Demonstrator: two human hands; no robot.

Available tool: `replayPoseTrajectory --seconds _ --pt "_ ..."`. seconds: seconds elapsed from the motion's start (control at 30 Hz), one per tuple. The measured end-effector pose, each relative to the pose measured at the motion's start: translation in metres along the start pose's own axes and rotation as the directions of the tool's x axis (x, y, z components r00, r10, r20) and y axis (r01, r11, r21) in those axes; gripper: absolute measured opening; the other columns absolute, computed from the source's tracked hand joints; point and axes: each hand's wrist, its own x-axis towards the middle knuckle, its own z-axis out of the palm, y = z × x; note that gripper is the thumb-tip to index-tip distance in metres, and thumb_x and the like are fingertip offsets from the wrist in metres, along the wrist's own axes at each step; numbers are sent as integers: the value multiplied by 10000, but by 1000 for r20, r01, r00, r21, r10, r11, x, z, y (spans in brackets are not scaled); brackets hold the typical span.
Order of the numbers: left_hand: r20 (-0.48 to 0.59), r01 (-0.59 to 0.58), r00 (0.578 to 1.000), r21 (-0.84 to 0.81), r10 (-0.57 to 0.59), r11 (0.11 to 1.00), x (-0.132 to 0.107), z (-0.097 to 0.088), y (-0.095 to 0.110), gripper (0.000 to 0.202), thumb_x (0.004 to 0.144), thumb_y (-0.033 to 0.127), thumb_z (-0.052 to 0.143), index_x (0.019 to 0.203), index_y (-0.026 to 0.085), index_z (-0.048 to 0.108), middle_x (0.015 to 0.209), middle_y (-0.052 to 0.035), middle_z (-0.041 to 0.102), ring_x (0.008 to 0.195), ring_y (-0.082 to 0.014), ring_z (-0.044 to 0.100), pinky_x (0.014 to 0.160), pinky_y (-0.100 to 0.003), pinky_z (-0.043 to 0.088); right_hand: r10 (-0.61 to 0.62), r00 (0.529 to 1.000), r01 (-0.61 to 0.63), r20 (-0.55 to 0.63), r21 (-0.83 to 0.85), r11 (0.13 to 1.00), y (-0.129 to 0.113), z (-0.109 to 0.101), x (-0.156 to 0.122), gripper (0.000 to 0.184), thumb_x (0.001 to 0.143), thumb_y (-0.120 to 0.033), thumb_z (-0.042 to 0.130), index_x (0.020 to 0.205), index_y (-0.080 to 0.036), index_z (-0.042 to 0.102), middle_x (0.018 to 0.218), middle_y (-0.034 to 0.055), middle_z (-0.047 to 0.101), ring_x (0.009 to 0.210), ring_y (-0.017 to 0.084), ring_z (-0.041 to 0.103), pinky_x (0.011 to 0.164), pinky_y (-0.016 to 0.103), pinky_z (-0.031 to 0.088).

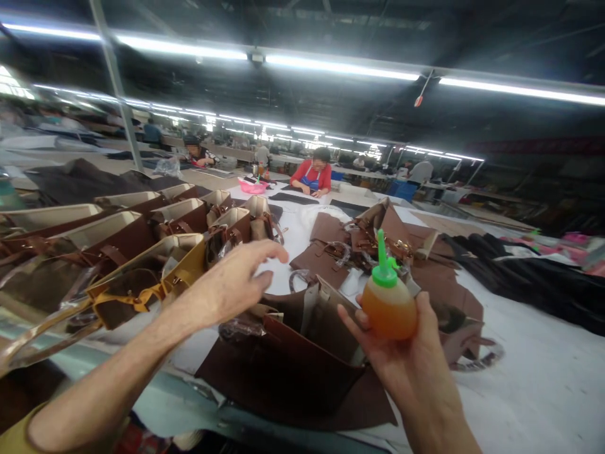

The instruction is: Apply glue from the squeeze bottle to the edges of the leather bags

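Note:
My right hand (406, 359) holds a small squeeze bottle (388, 306) of amber liquid with a green nozzle cap, upright, over the near part of the table. My left hand (236, 280) reaches forward with fingers spread, holding nothing, above a dark brown leather bag (302, 353) that stands open right in front of me. A mustard-yellow bag (155, 277) with wrapped handles sits just left of that hand.
Rows of brown bags (118, 233) line the left of the white table (543, 378). Flat brown leather pieces (326, 252) and black fabric (529, 271) lie further right. A person in red (312, 174) works at the far end beside a pink bowl (252, 186).

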Motion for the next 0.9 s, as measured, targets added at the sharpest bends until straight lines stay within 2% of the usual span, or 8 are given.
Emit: replayPoseTrajectory --seconds 0.07,0.13,0.2,0.3,0.43,0.53,0.7,0.9 --pt "322 -20 940 -267 109 963 6 20 20 293 736 161 371 915 207 599 735 37 552 625 -103 475 538 -200 351 -8 1000 8 1 5 1000 1 1 -1 429 769 -522 582 1004 -163 572 844 75 639 597 168 553 846 557 461" --pt "542 30 834 -230 103 973 21 45 23 265 689 156 422 868 191 615 622 41 486 534 -90 420 463 -203 290 -13 1000 13 13 1 1000 1 0 -2 424 766 -517 590 1014 -174 569 863 68 637 619 177 565 839 549 468" --pt "554 84 831 -35 -51 996 41 68 13 212 659 188 545 861 161 606 695 21 538 629 -117 491 512 -207 333 -8 1000 8 12 -7 1000 -1 -4 -1 447 761 -525 591 1017 -159 566 854 70 632 623 180 565 835 543 474" --pt "470 145 864 111 -181 983 66 91 -11 521 603 329 692 1044 107 529 970 -88 577 881 -234 538 691 -271 419 11 999 -11 -41 -4 1000 -5 -8 -1 484 757 -536 589 1027 -136 560 782 64 616 607 182 556 818 548 482" --pt "498 169 837 165 -229 972 84 115 -29 1066 440 543 774 1278 56 330 1284 -239 389 1091 -348 458 882 -394 409 64 994 -64 -84 12 998 -8 -8 -3 477 769 -534 570 1058 -154 552 728 41 595 586 175 541 813 555 481" --pt "512 166 832 140 -214 976 92 135 -36 1225 378 660 748 1319 38 269 1323 -279 328 1151 -385 408 924 -429 389 66 996 -67 -59 -11 998 -5 -5 -7 460 763 -521 586 1045 -158 555 762 46 609 595 171 543 829 546 477" --pt "427 125 897 3 -115 992 98 154 -45 915 485 773 607 1085 89 505 1054 -191 558 941 -369 534 776 -446 448 90 995 -93 -50 -56 994 -3 -1 -11 411 804 -524 532 980 -156 583 776 63 626 621 159 544 866 520 460" --pt "434 8 893 -289 123 957 96 163 -58 256 752 285 474 926 153 608 897 -39 623 871 -213 574 779 -279 432 91 994 -92 -64 -17 996 -6 -2 -3 412 814 -534 515 971 -161 590 780 53 619 627 170 543 844 530 468"
